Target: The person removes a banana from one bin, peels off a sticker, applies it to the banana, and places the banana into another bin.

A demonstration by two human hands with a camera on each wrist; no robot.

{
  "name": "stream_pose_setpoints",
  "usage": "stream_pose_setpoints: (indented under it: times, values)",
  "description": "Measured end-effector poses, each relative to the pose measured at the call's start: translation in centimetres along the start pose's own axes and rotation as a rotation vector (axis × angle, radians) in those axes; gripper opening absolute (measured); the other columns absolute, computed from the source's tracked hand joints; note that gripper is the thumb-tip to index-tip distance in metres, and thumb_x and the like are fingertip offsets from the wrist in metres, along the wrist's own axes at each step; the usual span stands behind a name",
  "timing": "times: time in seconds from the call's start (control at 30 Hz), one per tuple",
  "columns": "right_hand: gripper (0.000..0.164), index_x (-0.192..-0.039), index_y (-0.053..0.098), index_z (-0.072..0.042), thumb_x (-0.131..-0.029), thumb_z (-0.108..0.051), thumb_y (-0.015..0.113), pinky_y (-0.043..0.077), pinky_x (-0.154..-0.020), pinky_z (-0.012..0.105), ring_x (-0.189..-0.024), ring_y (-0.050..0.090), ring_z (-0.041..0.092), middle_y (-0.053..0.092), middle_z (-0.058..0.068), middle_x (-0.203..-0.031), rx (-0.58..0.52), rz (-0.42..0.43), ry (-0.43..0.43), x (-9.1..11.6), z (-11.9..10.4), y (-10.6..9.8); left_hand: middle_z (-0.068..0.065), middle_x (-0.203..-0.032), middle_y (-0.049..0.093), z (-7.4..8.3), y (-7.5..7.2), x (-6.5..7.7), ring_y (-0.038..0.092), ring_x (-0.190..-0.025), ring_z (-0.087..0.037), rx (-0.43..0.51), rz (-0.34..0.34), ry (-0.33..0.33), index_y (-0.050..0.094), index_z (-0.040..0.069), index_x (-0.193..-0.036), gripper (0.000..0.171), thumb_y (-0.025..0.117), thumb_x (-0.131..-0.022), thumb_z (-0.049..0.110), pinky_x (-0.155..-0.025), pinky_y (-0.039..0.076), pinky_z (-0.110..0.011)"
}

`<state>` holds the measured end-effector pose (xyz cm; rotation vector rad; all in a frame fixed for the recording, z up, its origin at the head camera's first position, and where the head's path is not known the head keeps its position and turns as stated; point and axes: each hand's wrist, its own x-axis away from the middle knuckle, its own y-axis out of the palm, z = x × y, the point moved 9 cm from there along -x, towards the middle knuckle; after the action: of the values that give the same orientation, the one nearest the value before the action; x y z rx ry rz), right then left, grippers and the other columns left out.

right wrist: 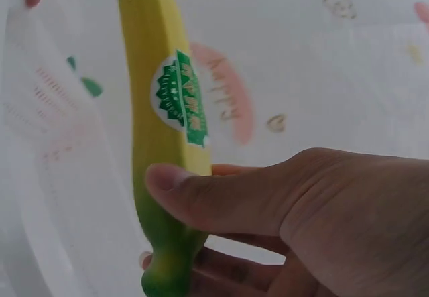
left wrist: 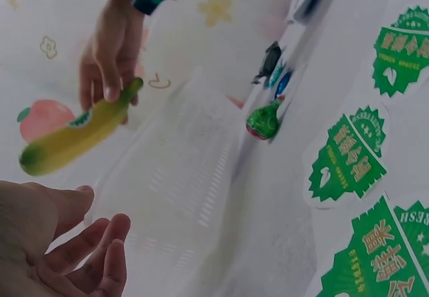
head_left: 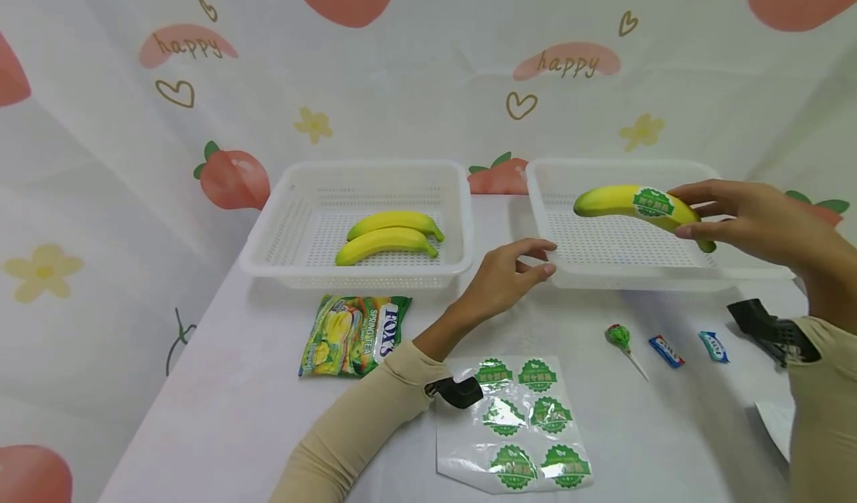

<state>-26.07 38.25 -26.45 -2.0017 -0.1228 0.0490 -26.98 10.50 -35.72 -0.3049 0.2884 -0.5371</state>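
My right hand (head_left: 759, 216) pinches a yellow banana (head_left: 611, 201) near its stem end, over the right white basket (head_left: 602, 244). The banana has greenish ends and bears a round green-and-white sticker (right wrist: 175, 99) on its side. In the right wrist view the thumb lies across it, with fingers behind. My left hand (head_left: 504, 278) is at the near left corner of the right basket, its fingertips right at the rim. Its fingers are loosely bent, thumb apart, with nothing between them in the left wrist view.
Two bananas (head_left: 384, 245) lie in the left white basket (head_left: 355, 271). In front are a Fox's candy bag (head_left: 355, 335), a sheet of green stickers (head_left: 469, 451), a green-wrapped lollipop (head_left: 619, 336) and two small wrapped candies (head_left: 666, 351). A patterned cloth hangs behind.
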Motion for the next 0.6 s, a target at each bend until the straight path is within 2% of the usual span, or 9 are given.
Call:
stream_pose_setpoints:
  times: [0.07, 0.13, 0.17, 0.23, 0.37, 0.43, 0.6]
  values:
    - [0.064, -0.154, 0.048, 0.001, -0.101, -0.025, 0.075, 0.053, -0.094, 0.053, -0.130, 0.053, 0.060, 0.052, 0.038, -0.147, -0.024, -0.047, 0.013, -1.0, 0.5, 0.4, -0.004, -0.128, 0.070, 0.0, 0.0, 0.0, 0.075, -0.103, -0.030, 0.020, -0.008, -0.009, 0.066, 0.014, -0.143, 0.040, 0.070, -0.105, 0.022, -0.076, 0.054, -0.021]
    - [0.064, -0.155, 0.046, 0.002, -0.103, -0.025, 0.072, 0.044, -0.100, 0.073, -0.133, 0.050, 0.061, 0.049, 0.038, -0.150, -0.040, -0.100, 0.028, -1.9, 1.0, 1.1, -0.004, -0.129, 0.070, -0.1, 0.0, 0.0, 0.075, -0.106, -0.034, 0.038, -0.018, -0.019, 0.065, 0.014, -0.144, 0.040, 0.070, -0.105, 0.021, -0.076, 0.053, -0.021]
    - [0.064, -0.155, 0.045, 0.002, -0.103, -0.025, 0.071, 0.039, -0.101, 0.079, -0.133, 0.050, 0.061, 0.048, 0.038, -0.151, -0.045, -0.125, 0.031, -2.3, 1.2, 1.5, -0.004, -0.129, 0.070, -0.1, 0.0, 0.0, 0.075, -0.107, -0.034, 0.043, -0.022, -0.022, 0.065, 0.014, -0.144, 0.040, 0.070, -0.105, 0.021, -0.076, 0.052, -0.021]
    - [0.063, -0.155, 0.044, 0.005, -0.104, -0.023, 0.070, 0.043, -0.101, 0.075, -0.134, 0.049, 0.062, 0.047, 0.038, -0.151, -0.057, -0.167, 0.022, -3.1, 1.6, 2.2, -0.003, -0.129, 0.070, -0.2, 0.0, 0.0, 0.076, -0.107, -0.034, 0.052, -0.026, -0.027, 0.065, 0.014, -0.144, 0.040, 0.070, -0.104, 0.021, -0.075, 0.052, -0.021]
    - [0.060, -0.151, 0.047, 0.009, -0.103, -0.018, 0.071, 0.055, -0.095, 0.059, -0.132, 0.052, 0.062, 0.050, 0.039, -0.148, -0.063, -0.213, 0.007, -4.2, 2.3, 3.7, -0.001, -0.127, 0.071, -0.3, -0.1, 0.0, 0.076, -0.106, -0.034, 0.058, -0.025, -0.033, 0.066, 0.016, -0.142, 0.039, 0.071, -0.104, 0.021, -0.074, 0.051, -0.021]
    - [0.060, -0.149, 0.049, 0.011, -0.101, -0.016, 0.073, 0.057, -0.093, 0.056, -0.131, 0.053, 0.062, 0.052, 0.039, -0.146, -0.059, -0.228, 0.004, -4.6, 2.6, 4.4, 0.000, -0.126, 0.071, -0.3, -0.1, 0.0, 0.076, -0.106, -0.034, 0.056, -0.025, -0.036, 0.066, 0.016, -0.142, 0.039, 0.071, -0.104, 0.022, -0.074, 0.051, -0.022]
    - [0.059, -0.143, 0.053, 0.014, -0.096, -0.011, 0.077, 0.059, -0.091, 0.060, -0.127, 0.054, 0.065, 0.052, 0.043, -0.143, -0.043, -0.284, 0.010, -4.7, 3.2, 6.2, 0.002, -0.127, 0.071, -0.3, 0.0, 0.0, 0.075, -0.106, -0.033, 0.051, -0.027, -0.046, 0.066, 0.017, -0.143, 0.040, 0.072, -0.104, 0.024, -0.074, 0.052, -0.022]
